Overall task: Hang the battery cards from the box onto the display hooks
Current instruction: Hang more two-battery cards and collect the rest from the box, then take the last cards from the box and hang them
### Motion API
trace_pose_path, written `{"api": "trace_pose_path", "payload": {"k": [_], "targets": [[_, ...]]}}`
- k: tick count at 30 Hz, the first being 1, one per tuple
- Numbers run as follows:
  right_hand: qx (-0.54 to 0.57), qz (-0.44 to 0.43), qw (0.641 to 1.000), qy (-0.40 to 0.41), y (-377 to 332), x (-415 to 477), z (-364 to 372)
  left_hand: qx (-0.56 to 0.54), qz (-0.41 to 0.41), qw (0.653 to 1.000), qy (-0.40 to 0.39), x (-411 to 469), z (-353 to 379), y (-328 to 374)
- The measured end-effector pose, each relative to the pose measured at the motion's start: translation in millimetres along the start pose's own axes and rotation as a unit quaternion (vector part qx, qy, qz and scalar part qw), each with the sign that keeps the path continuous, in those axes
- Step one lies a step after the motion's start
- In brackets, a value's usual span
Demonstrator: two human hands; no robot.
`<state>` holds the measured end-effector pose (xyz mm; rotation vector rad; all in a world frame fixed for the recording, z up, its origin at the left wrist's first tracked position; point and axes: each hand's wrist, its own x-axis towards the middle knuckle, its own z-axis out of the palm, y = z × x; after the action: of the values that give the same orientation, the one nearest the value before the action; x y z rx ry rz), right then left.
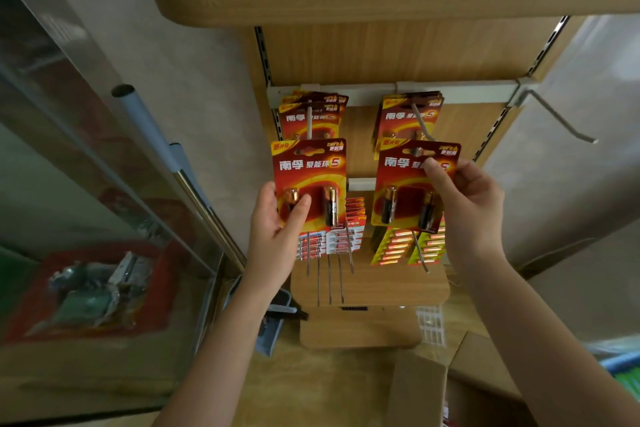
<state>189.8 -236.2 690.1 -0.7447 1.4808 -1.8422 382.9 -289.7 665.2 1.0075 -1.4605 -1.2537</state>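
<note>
Two red battery cards are up at the display, one in each hand. On the left, the left hand [277,218] is clamped on a battery card [309,184], thumb across its front, just below the left hook [309,121], which already carries cards. On the right, the right hand [464,204] pinches a second card [414,184], its slot at the tip of the right hook [420,123]. If the slot misses the tip, the card could slip and fall. The cardboard box [460,388] sits near right.
</note>
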Motion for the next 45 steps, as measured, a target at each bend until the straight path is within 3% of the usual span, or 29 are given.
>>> {"api": "trace_pose_path", "payload": {"k": [23,35,40,45], "targets": [[-0.026,0.035,0.999,0.01,-1,31,-11,0.015,-0.028,1.0,0.002,41,3,-15],[-0.133,0.035,0.99,0.009,11,89,6,0.169,-0.01,0.985,-0.009,93,8,-18],[-0.153,0.003,0.988,0.032,20,77,-18,0.214,0.023,0.975,0.058,88,6,-33],[-0.196,0.037,0.979,0.028,50,41,-72,0.261,0.0,0.949,0.176,40,20,-58]]}}
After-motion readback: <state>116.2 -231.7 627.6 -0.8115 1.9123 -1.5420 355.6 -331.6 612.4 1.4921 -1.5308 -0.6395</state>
